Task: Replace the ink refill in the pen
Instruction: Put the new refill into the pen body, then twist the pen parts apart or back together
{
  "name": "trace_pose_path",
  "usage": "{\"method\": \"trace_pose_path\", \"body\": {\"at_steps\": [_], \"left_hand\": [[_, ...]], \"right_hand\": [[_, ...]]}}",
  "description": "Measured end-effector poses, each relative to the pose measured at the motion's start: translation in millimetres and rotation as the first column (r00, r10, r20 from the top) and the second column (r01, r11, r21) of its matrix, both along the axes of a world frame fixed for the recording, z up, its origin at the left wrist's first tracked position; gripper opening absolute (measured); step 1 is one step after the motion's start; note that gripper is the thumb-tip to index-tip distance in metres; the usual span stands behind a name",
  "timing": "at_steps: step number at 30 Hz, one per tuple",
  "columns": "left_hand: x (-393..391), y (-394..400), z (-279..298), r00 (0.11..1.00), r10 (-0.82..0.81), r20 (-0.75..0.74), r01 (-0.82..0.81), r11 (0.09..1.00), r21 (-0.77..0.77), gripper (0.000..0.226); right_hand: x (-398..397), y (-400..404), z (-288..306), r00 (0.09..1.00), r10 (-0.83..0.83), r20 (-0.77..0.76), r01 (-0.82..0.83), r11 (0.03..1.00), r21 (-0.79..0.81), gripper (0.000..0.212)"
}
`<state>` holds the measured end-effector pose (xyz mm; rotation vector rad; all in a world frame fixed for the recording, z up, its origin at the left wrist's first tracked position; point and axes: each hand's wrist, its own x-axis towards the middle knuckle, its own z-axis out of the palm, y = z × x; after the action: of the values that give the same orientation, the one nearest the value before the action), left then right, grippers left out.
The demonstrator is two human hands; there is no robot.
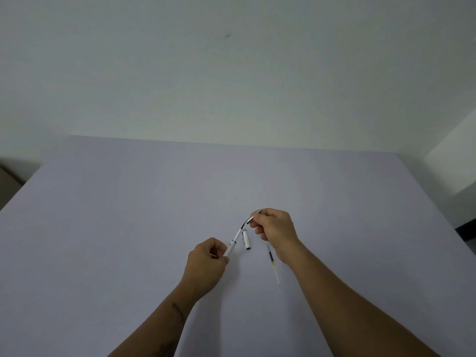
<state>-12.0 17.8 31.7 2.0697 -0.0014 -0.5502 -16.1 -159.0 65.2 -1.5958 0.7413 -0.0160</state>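
Note:
My left hand (pixel 207 258) grips the lower end of a white pen barrel (pixel 233 244), which tilts up and to the right. A dark ink refill (pixel 244 224) bends out of the barrel's top. My right hand (pixel 275 228) pinches a silver tip piece (pixel 251 219) at the refill's upper end. The white pen cap (pixel 246 239) lies on the table between my hands. A second refill (pixel 273 264), thin, clear and partly filled with dark ink, lies on the table just under my right wrist.
The work surface is a pale lilac table (pixel 128 228) with its far edge against a white wall (pixel 231 73). A dark gap shows past the table's right edge (pixel 463 228).

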Motion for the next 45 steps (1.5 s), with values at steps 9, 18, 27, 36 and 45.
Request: {"method": "trace_pose_path", "body": {"at_steps": [9,18,27,36,45], "left_hand": [[-3.5,10.4,3.8,0.999,-0.028,0.026,0.028,1.000,-0.001,0.012],[-8.3,15.1,4.1,0.998,-0.043,0.038,0.044,0.999,-0.011,0.018],[-11.1,13.8,4.4,0.997,-0.047,0.065,0.047,0.999,-0.003,0.013],[-8.3,6.1,14.0,0.989,-0.032,0.144,0.043,0.996,-0.075,0.012],[-13.0,2.3,19.3,0.989,-0.044,0.143,0.066,0.985,-0.157,0.015]], "right_hand": [[-8.9,11.7,7.7,1.000,-0.008,0.027,0.007,1.000,0.015,0.021],[-16.9,14.4,11.0,0.999,-0.023,0.038,0.022,0.999,0.033,0.023],[-22.5,15.2,11.2,0.998,0.065,0.001,-0.065,0.996,-0.053,0.019],[-29.0,18.5,8.1,0.990,0.140,-0.007,-0.140,0.989,-0.051,0.014],[-33.3,7.9,10.7,0.990,0.137,0.018,-0.137,0.990,0.023,0.013]]}}
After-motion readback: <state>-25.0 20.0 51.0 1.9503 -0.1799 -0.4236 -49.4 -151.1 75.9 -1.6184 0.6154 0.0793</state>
